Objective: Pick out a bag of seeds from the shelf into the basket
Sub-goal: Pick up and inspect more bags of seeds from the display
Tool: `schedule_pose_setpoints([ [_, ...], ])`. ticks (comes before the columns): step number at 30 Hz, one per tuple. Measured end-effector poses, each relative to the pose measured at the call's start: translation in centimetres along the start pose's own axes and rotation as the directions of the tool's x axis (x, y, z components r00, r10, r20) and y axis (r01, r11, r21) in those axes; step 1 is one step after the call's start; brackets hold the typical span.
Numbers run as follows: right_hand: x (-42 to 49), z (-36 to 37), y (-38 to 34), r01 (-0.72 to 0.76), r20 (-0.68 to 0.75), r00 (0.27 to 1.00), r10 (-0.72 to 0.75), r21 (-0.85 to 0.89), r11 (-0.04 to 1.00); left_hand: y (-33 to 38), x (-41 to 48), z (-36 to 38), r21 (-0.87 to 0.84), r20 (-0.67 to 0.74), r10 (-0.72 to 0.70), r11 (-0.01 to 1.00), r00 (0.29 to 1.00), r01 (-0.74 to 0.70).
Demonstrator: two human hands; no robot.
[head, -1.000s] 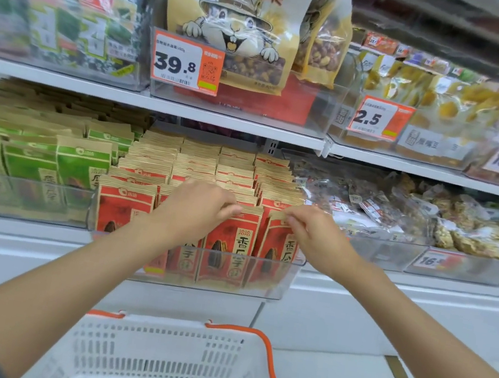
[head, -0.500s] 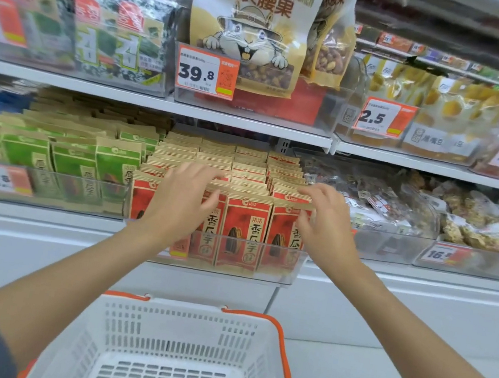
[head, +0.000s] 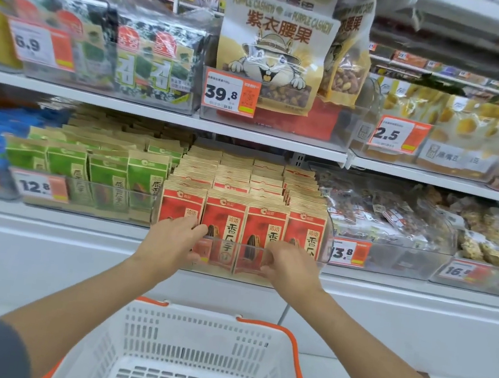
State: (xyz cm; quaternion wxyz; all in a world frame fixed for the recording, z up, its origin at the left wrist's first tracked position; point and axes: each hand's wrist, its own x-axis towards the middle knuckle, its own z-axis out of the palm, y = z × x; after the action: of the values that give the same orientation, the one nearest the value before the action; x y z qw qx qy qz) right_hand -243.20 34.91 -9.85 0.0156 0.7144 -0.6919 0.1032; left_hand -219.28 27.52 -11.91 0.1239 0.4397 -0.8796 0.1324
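White plastic basket [head: 197,336] with an orange rim nearest, low and centred, open at the top. Two bare forearms out over it toward the lower shelf. Left hand [head: 174,237] and right hand [head: 289,267] side by side at the clear front wall of a bin [head: 328,233], fingers bent on both. Impossible to say whether hooked over the lip, pinching a packet, or only pressing the plastic.

Just behind that wall, red seed bags [head: 224,217] in upright rows, four across, long axis vertical, faces toward the camera, top edges free above the lip. Middle two front bags between the hands, up and slightly beyond the fingertips. Left hand a touch higher and closer to a top edge, so probably the readier one. Likely needed: up over the lip, a pinch on a top edge, a straight lift, then back and down to the basket.

Green bags [head: 108,171] in the next bin to the left; cashew bag [head: 271,53] on the shelf above.
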Motion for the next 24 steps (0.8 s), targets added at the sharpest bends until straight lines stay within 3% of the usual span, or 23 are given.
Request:
schedule_pose_setpoints([
  [6, 2.4, -0.3, 1.8, -0.019, 0.0, 1.0, 0.019, 0.074, 0.997, -0.5, 2.4, 0.1, -0.053, -0.049, 0.02, 0.998, 0.999, -0.022],
  [16, 8.8, 0.1, 3.3, -0.038, -0.056, 0.998, 0.041, 0.051, 0.998, -2.2, 8.5, 1.2, -0.086, 0.011, -0.106, 0.991, 0.994, 0.107],
  [24, 9.4, 2.7, 3.8, -0.041, -0.054, 0.998, 0.045, 0.082, 0.996, -2.2, 8.7, 3.5, -0.051, 0.026, -0.11, 0.993, 0.994, 0.111],
])
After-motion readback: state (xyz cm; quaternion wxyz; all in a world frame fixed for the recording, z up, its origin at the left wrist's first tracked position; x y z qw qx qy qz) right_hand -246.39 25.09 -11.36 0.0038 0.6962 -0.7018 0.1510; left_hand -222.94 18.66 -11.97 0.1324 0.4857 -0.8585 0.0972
